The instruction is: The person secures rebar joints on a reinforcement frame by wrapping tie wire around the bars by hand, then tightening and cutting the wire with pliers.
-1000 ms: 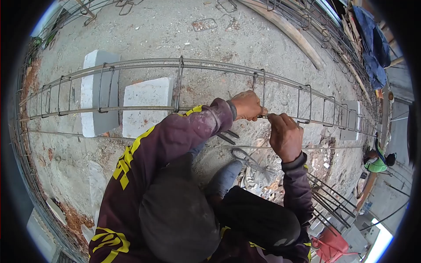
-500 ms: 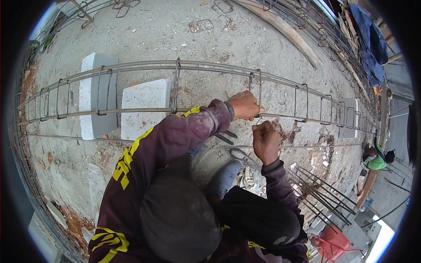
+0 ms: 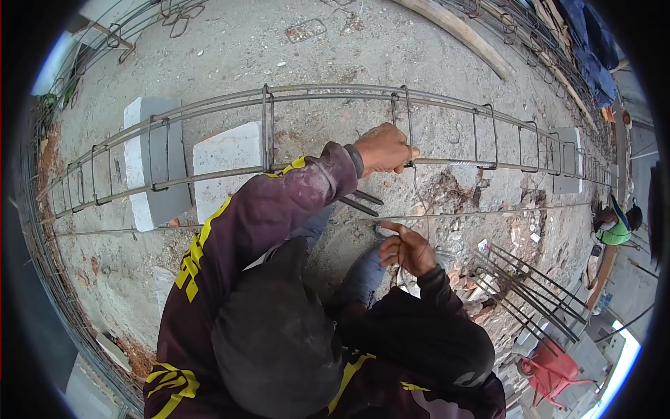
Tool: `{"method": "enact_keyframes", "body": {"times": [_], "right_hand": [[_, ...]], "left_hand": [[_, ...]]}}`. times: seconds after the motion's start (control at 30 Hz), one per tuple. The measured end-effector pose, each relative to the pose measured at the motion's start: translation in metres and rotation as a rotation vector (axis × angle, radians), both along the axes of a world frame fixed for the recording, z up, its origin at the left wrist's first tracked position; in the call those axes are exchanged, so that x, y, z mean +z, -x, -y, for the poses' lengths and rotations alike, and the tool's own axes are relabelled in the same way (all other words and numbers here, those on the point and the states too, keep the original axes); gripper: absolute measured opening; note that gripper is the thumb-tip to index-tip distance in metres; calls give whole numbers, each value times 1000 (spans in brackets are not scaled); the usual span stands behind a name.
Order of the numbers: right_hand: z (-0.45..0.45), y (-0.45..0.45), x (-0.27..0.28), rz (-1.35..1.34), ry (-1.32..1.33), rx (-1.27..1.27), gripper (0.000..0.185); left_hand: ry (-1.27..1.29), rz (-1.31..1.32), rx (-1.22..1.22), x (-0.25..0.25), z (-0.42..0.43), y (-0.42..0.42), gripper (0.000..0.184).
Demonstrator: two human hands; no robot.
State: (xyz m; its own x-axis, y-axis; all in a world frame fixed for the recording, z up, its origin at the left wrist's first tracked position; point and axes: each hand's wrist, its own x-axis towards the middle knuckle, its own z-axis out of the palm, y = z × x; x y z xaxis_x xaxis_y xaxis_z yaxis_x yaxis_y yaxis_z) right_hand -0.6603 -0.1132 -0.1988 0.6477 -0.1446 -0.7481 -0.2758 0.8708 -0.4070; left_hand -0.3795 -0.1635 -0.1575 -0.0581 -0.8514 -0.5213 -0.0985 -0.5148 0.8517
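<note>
A long rebar cage [image 3: 335, 94] with square stirrups stretches across the view from left to right. Closed at a stirrup by its lower bar is my left hand [image 3: 382, 149], its fingers wrapped round the cage. A thin wire [image 3: 417, 188] hangs down from beside those fingers. My right hand [image 3: 410, 250] is lower down, off the cage, above my lower leg, with the index finger stretched out and the others loosely bent. Nothing shows clearly in it.
Pale blocks [image 3: 227, 157] lie beneath the cage at the left, with another block [image 3: 567, 160] at the right. Loose rebar ends [image 3: 530, 293] and a red wheelbarrow [image 3: 551, 370] are at lower right. Another person [image 3: 615, 227] is at the far right. A wooden pole [image 3: 460, 35] lies above.
My right hand has come away from the cage, moving down and left, and its fingers have spread. My left hand stays at the cage. The view has shifted slightly.
</note>
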Motion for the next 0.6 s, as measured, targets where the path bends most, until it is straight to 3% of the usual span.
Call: {"method": "enact_keyframes", "body": {"times": [0.03,0.1,0.2,0.33,0.43,0.53,0.6], "right_hand": [[4,-9,-27,-81,339,227,43],[17,-32,-57,34,1681,799,56],[15,-78,-61,-38,1809,893,62],[15,-99,-71,-213,1689,946,55],[18,-103,-64,-152,1709,1049,48],[31,-107,-29,-373,1212,1092,41],[45,-70,-26,-245,807,883,38]], "left_hand": [[-2,-10,-2,-1,-2,0,38],[-8,-5,-15,1,1,-2,38],[-37,-1,-9,2,1,-3,38],[-72,-18,51,2,0,1,39],[-77,-22,54,4,1,1,41],[-76,-88,102,-6,1,2,43],[-50,-114,91,-19,4,4,46]]}}
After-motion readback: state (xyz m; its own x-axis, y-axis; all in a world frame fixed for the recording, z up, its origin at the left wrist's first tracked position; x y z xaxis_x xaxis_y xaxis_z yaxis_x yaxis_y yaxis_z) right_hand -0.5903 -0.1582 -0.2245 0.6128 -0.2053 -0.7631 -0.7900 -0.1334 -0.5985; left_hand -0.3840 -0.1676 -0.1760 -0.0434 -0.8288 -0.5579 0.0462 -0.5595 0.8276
